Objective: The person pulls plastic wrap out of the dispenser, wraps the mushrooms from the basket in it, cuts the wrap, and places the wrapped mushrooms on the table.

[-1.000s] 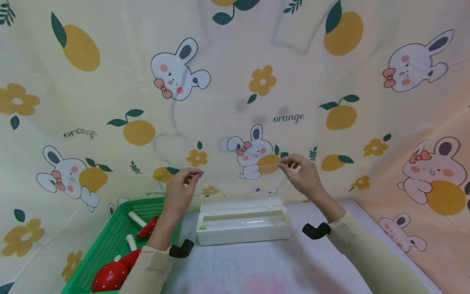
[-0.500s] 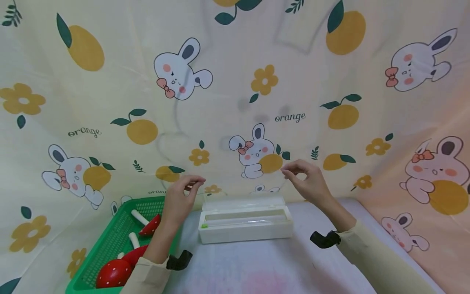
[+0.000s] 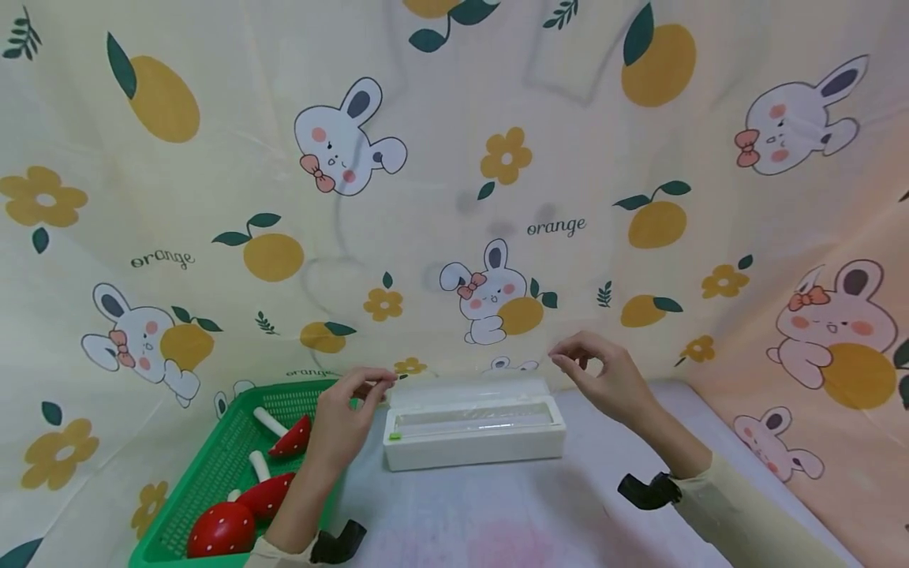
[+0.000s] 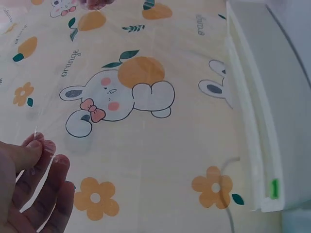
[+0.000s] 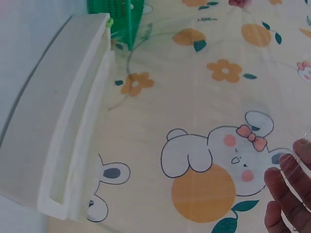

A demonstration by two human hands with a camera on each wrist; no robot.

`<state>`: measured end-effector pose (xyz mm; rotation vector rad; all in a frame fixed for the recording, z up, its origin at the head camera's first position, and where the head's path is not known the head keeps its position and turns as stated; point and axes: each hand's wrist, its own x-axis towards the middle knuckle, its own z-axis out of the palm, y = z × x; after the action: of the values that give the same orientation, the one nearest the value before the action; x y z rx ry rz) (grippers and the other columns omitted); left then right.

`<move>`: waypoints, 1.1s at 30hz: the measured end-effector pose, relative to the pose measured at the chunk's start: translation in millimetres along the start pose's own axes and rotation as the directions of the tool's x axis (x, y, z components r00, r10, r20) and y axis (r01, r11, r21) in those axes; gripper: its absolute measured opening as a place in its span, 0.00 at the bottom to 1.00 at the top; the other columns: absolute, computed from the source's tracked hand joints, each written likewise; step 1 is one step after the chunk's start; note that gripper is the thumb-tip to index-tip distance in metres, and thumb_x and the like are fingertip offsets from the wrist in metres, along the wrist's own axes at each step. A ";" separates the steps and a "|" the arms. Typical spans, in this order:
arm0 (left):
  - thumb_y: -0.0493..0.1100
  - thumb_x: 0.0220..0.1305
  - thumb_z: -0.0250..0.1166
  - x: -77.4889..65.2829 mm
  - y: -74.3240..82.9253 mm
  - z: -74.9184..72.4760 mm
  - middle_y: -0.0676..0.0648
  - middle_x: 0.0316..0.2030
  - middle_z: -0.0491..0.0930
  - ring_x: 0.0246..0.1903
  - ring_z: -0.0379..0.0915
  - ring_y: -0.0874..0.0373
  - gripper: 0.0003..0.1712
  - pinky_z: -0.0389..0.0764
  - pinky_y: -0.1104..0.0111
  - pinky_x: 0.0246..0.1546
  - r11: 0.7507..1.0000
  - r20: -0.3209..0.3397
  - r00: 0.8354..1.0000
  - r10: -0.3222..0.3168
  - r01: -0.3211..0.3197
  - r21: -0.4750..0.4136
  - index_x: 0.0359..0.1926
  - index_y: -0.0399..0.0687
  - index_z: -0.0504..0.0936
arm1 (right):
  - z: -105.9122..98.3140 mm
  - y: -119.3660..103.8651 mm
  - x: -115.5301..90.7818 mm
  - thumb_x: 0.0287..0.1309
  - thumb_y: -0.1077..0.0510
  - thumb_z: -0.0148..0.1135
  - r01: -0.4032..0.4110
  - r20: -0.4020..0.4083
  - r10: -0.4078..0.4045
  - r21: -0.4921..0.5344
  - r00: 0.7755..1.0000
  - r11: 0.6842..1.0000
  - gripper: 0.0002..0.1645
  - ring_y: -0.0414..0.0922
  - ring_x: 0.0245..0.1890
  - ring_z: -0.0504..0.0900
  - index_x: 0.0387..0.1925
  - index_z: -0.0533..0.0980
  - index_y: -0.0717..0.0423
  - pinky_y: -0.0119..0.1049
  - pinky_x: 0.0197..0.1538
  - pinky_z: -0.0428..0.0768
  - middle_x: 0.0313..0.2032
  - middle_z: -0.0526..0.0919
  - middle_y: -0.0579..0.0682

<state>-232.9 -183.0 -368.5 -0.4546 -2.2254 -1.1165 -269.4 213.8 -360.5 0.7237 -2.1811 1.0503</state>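
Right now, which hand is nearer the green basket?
Left. In the head view, the left hand overlaps the right side of the green basket; the right hand is farther away, past the white box.

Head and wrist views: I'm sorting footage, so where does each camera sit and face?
Head: worn on the head, facing forward and down at the white box; left hand, right hand and sleeves show.
Left wrist: on that wrist, facing patterned cloth, box at picture right; left fingers show, pinching clear film.
Right wrist: on that wrist, facing the cloth, box at picture left; right fingers show.
Shared: both wrist views show the box from opposite ends; head and right wrist also share the green basket.
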 end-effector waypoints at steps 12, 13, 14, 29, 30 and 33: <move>0.33 0.70 0.72 -36.6 2.6 2.4 0.60 0.40 0.89 0.32 0.82 0.62 0.14 0.84 0.70 0.35 0.993 0.072 0.993 -0.094 0.099 -0.068 0.48 0.59 0.91 | -5.9 -3.0 -39.2 0.63 0.69 0.75 0.102 -0.001 -0.102 0.019 0.995 0.995 0.17 0.37 0.34 0.79 0.44 0.87 0.44 0.27 0.38 0.79 0.38 0.89 0.42; 0.33 0.70 0.72 -39.7 2.7 2.9 0.60 0.40 0.89 0.32 0.82 0.62 0.14 0.84 0.70 0.35 0.991 0.084 0.990 -0.113 0.119 -0.065 0.47 0.59 0.91 | -5.6 -2.2 -42.7 0.62 0.70 0.75 0.118 -0.001 -0.118 0.028 0.993 0.993 0.18 0.36 0.33 0.79 0.44 0.86 0.44 0.27 0.38 0.78 0.38 0.89 0.42; 0.33 0.70 0.72 -42.8 2.9 3.3 0.60 0.40 0.89 0.32 0.82 0.62 0.14 0.84 0.71 0.35 0.989 0.096 0.987 -0.131 0.137 -0.062 0.47 0.59 0.91 | -4.9 -1.1 -46.2 0.60 0.72 0.75 0.137 -0.003 -0.136 0.041 0.991 0.990 0.19 0.36 0.33 0.79 0.44 0.86 0.45 0.27 0.38 0.78 0.38 0.89 0.42; 0.35 0.74 0.69 -94.6 -6.4 20.1 0.53 0.43 0.89 0.34 0.85 0.60 0.09 0.87 0.72 0.43 0.932 0.330 0.911 -0.249 0.318 -0.176 0.49 0.52 0.90 | 7.1 -8.4 -89.6 0.38 0.86 0.70 0.334 -0.157 -0.314 0.122 0.936 0.935 0.31 0.36 0.31 0.75 0.40 0.85 0.53 0.27 0.35 0.72 0.33 0.85 0.42; 0.35 0.74 0.69 -96.8 -7.1 21.7 0.52 0.43 0.89 0.35 0.85 0.60 0.08 0.87 0.72 0.43 0.928 0.345 0.908 -0.239 0.318 -0.195 0.49 0.50 0.89 | 6.9 -8.9 -91.2 0.38 0.86 0.70 0.335 -0.161 -0.314 0.123 0.936 0.934 0.31 0.35 0.31 0.75 0.40 0.85 0.53 0.27 0.35 0.71 0.33 0.85 0.41; 0.35 0.75 0.68 -102.4 -8.3 27.9 0.50 0.43 0.89 0.36 0.86 0.60 0.08 0.88 0.70 0.43 0.922 0.367 0.910 -0.194 0.297 -0.247 0.49 0.50 0.89 | 7.2 -5.5 -95.7 0.38 0.86 0.69 0.324 -0.172 -0.301 0.124 0.938 0.938 0.31 0.35 0.31 0.76 0.40 0.85 0.54 0.28 0.34 0.72 0.32 0.84 0.42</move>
<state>-169.5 -168.9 -453.0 -0.5291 -2.4683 -1.6312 -203.8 225.0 -429.8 0.9911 -1.7978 1.0704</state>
